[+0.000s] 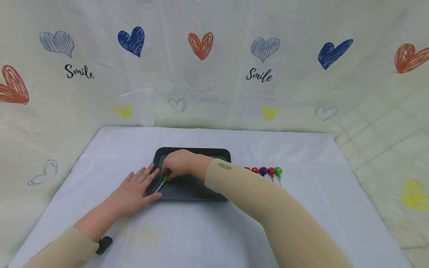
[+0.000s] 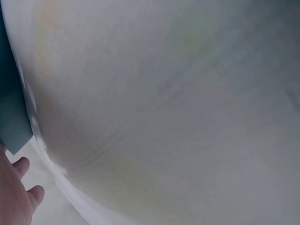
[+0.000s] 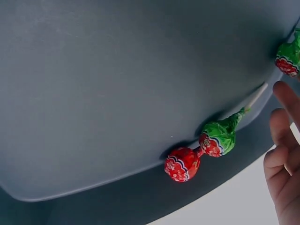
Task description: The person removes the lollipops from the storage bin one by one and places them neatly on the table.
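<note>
A green-wrapped lollipop lies at the fingertips of the right hand, inside the left end of a dark rectangular baking tray; its white stick slants down toward the thumb of the left hand; the right fingers curl down and appear to pinch its wrapped head, though the thumb is hidden in the head view; the left hand lies flat with fingers spread at the tray's left rim, seemingly to steady it; the right-wrist view shows another green-wrapped lollipop and a red-wrapped lollipop close together along the rim near the right hand; the step in hand looks like laying the pinched sweet in line with these two; beyond the right forearm, on the white tablecloth, a row holds a purple-wrapped lollipop, a green-topped end piece and three red heads, partly covered by the right sleeve; the next move, I judge, calls for settling the stick clear of the left thumb, loosening the right fingers without rolling the neighbours, then reaching back to that row while the left hand braces the tray.
</note>
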{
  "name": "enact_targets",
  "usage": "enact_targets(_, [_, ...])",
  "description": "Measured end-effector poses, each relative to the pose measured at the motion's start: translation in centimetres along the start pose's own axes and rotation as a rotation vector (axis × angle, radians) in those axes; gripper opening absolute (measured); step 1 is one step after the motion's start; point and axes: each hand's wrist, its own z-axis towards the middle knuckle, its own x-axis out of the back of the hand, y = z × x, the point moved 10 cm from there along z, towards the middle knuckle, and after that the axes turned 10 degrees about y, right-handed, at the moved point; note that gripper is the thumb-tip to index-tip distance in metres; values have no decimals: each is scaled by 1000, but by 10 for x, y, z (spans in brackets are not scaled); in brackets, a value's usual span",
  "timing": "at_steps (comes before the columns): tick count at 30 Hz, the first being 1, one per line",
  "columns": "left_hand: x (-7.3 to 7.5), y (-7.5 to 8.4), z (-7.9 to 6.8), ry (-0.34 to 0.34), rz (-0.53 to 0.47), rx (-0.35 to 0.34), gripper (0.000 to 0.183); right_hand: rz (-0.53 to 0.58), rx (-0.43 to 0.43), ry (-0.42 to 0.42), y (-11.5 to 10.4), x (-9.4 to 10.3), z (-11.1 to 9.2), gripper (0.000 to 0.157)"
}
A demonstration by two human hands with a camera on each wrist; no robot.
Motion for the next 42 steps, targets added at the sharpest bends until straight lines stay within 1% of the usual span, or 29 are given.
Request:
enact_targets(4, [2, 2, 0, 11, -1, -6, 90, 8, -5, -7, 0, -1, -2, 24])
enact_targets(6, [2, 1, 0, 1, 8, -4, 90, 17, -14, -17, 0, -1, -4, 22])
enact_targets(11, [2, 0, -2, -18, 21, -5, 90, 47, -47, -32, 5, 0, -12, 24])
enact_targets(15, [2, 0, -2, -19, 29, -4, 89, 58, -42, -34, 10, -2, -19, 26])
enact_targets(21, [2, 1, -2, -19, 30, -5, 88, 70, -48, -37, 26, -4, -37, 26])
enact_targets(29, [1, -1, -4, -28, 36, -2, 89, 104, -108, -49, 50, -4, -67, 28])
enact_targets(33, [2, 0, -5, -31, 25, -2, 89, 115, -111, -33, 54, -4, -74, 27])
enact_targets(39, [2, -1, -5, -26, 27, -10, 90, 150, -114, 29, 56, 10, -78, 23])
enact_targets(42, [1, -2, -5, -23, 28, -16, 90, 173, -128, 21, 58, 13, -80, 23])
